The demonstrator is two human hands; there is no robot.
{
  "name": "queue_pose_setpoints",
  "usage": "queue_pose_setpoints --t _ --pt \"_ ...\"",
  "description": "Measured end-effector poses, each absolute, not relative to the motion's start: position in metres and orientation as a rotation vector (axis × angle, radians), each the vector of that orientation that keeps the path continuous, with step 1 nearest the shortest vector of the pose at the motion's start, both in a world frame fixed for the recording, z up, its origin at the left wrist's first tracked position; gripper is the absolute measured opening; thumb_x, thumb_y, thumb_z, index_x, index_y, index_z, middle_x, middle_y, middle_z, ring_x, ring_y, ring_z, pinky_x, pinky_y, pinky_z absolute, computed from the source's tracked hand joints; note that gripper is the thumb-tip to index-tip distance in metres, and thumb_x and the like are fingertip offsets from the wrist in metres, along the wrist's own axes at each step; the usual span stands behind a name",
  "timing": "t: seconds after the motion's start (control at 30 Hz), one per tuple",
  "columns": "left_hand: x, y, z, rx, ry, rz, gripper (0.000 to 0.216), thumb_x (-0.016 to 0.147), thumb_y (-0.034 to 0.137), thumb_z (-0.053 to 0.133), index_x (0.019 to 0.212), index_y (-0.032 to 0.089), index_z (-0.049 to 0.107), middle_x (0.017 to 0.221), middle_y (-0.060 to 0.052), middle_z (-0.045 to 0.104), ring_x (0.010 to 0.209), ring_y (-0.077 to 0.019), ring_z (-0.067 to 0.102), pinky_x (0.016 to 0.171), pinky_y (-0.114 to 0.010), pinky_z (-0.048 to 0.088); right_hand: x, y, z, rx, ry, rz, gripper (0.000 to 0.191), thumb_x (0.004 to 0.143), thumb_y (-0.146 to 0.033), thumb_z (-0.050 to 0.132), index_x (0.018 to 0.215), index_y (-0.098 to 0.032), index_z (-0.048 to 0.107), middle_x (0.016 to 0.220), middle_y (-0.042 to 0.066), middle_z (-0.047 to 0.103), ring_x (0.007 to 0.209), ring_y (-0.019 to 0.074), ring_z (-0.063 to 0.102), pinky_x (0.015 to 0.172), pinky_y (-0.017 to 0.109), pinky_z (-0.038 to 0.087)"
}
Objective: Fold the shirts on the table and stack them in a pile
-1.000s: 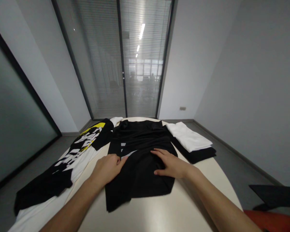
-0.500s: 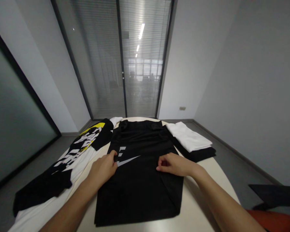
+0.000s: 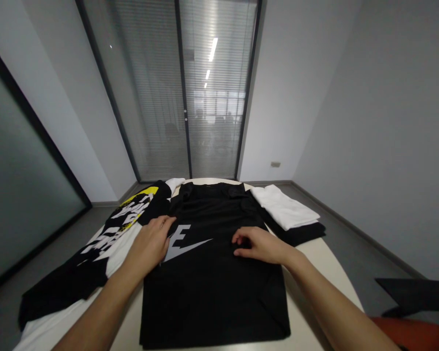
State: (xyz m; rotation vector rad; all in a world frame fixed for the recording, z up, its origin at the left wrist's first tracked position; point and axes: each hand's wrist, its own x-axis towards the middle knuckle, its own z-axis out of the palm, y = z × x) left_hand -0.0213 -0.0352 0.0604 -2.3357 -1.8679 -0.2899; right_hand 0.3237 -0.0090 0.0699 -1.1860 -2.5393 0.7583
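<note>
A black T-shirt (image 3: 212, 297) lies spread on the table in front of me, its neck end away from me and its sides turned in. Grey print, a letter and a swoosh, shows on its left half. My left hand (image 3: 151, 243) rests at the shirt's left side, fingers stretched out and partly covering the print. Over the right side is my right hand (image 3: 258, 243), fingers curled, with a gap between thumb and fingertips and no cloth between them. Whether its fingertips touch the shirt I cannot tell.
Left of the shirt, black and white shirts (image 3: 95, 258) with yellow print lie along the pale table (image 3: 336, 273). A folded white garment (image 3: 283, 207) sits on folded black cloth (image 3: 303, 234) at the right. A chair (image 3: 417, 295) stands lower right.
Both hands have let go of the black fabric. My left hand has shifted left and up, uncovering more print. The shirt's near part now lies wider and flatter.
</note>
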Motion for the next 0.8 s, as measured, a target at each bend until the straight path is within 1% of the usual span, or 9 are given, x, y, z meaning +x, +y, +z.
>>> queue_pose_setpoints --t 0.1,0.2,0.3,0.43,0.5,0.57,0.63,0.7,0.8 --pt "-0.009 -0.035 0.046 -2.634 -1.638 -0.318 0.051 0.088 0.026 0.056 0.139 0.027 0.054 0.155 -0.005 0.043 0.142 -0.0263 0.038 0.119 -0.044 0.028 0.324 -0.004 0.062 -1.114 -2.541 0.577 0.057 0.085 -0.057 0.064 0.131 -0.024 0.061 0.142 0.011 0.053 0.134 0.0294 0.046 0.113 0.045 0.034" --pt "-0.005 -0.039 0.033 -2.768 -1.712 -0.274 0.060 0.094 0.047 0.051 0.149 0.029 0.042 0.162 -0.007 0.029 0.149 -0.0299 0.025 0.119 -0.050 0.026 0.329 -0.001 0.051 -1.237 -2.590 0.631 0.089 0.078 -0.069 0.065 0.152 -0.026 0.038 0.161 0.011 0.029 0.149 0.0348 0.021 0.120 0.053 0.020" --pt "-0.004 -0.045 0.035 -2.857 -1.782 -0.198 0.062 0.093 0.056 0.050 0.149 0.030 0.043 0.161 -0.008 0.031 0.148 -0.0317 0.026 0.117 -0.050 0.030 0.332 -0.001 0.048 -1.345 -2.633 0.732 0.109 0.069 -0.075 0.068 0.157 -0.026 0.026 0.164 0.012 0.018 0.151 0.0375 0.010 0.121 0.056 0.013" --pt "0.002 -0.052 0.056 -2.849 -1.780 -0.270 0.048 0.092 0.052 0.053 0.133 0.029 0.062 0.139 -0.008 0.059 0.129 -0.0284 0.053 0.110 -0.044 0.040 0.334 -0.006 0.056 -1.408 -2.688 0.799 0.122 0.059 -0.074 0.076 0.158 -0.027 0.021 0.164 0.014 0.017 0.150 0.0389 0.012 0.120 0.056 0.014" --pt "0.007 -0.053 0.061 -2.843 -1.727 -0.316 0.041 0.092 0.048 0.053 0.125 0.028 0.067 0.128 -0.008 0.065 0.121 -0.0272 0.059 0.107 -0.043 0.044 0.335 -0.009 0.061 -1.422 -2.709 0.815 0.127 0.054 -0.071 0.080 0.158 -0.028 0.022 0.163 0.015 0.020 0.149 0.0406 0.015 0.119 0.058 0.017" --pt "0.009 -0.052 0.057 -2.849 -1.649 -0.340 0.042 0.090 0.048 0.057 0.126 0.030 0.066 0.137 -0.007 0.060 0.129 -0.0291 0.053 0.111 -0.046 0.039 0.335 -0.012 0.063 -1.413 -2.710 0.803 0.127 0.050 -0.069 0.083 0.156 -0.030 0.026 0.160 0.015 0.026 0.147 0.0422 0.019 0.117 0.060 0.020" --pt "0.008 -0.051 0.048 -2.872 -1.608 -0.322 0.051 0.088 0.051 0.060 0.137 0.034 0.058 0.152 -0.005 0.046 0.143 -0.0318 0.037 0.117 -0.052 0.029 0.335 -0.014 0.062 -1.396 -2.705 0.779 0.122 0.048 -0.067 0.085 0.153 -0.031 0.035 0.159 0.014 0.029 0.147 0.0433 0.019 0.117 0.061 0.018" --pt "0.005 -0.049 0.038 -2.907 -1.638 -0.264 0.060 0.089 0.054 0.057 0.146 0.038 0.046 0.160 -0.003 0.035 0.148 -0.0331 0.027 0.119 -0.057 0.023 0.334 -0.015 0.061 -1.390 -2.700 0.785 0.121 0.046 -0.067 0.086 0.152 -0.031 0.038 0.161 0.014 0.025 0.148 0.0442 0.013 0.117 0.062 0.015" --pt "0.002 -0.047 0.030 -2.932 -1.711 -0.185 0.066 0.090 0.060 0.052 0.151 0.039 0.036 0.163 -0.002 0.026 0.150 -0.0344 0.019 0.118 -0.059 0.021 0.331 -0.017 0.062 -1.462 -2.709 0.867 0.132 0.044 -0.067 0.087 0.156 -0.030 0.027 0.165 0.016 0.012 0.149 0.0463 0.003 0.116 0.067 0.010"
